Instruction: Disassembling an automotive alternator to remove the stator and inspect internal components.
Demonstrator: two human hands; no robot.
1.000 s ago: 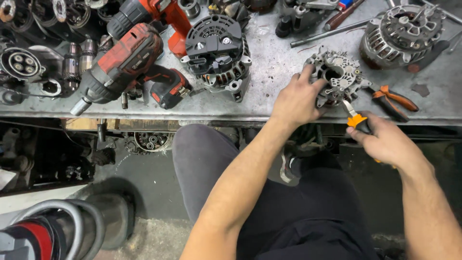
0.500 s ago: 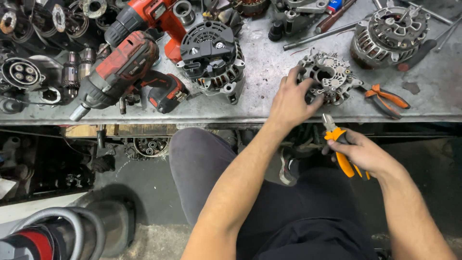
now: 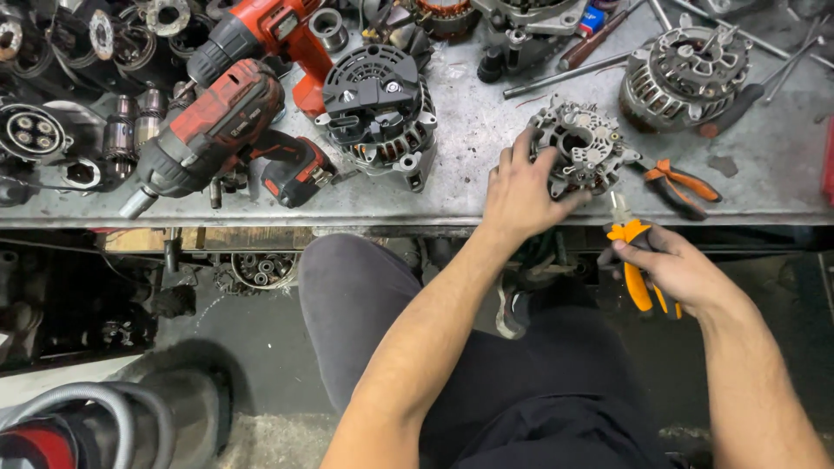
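metal bench [image 3: 486, 187] — drills [image 3: 217, 130], alternators [image 3: 382, 108]

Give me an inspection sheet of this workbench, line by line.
Surface: grey metal bench, scuffed and stained, crowded with parts.
Job's things: alternator part near the front edge; orange-handled pliers held off the bench.
Clutter: two red and black power drills, black-capped alternator, silver alternator, a second pair of pliers, sockets, rods.
Hands: left hand on the alternator part; right hand gripping the pliers below the bench edge.
Cables: nothing seen on the bench; grey hose at lower left.
Surroundings: dark floor, more parts under the bench, person seated in dark trousers.
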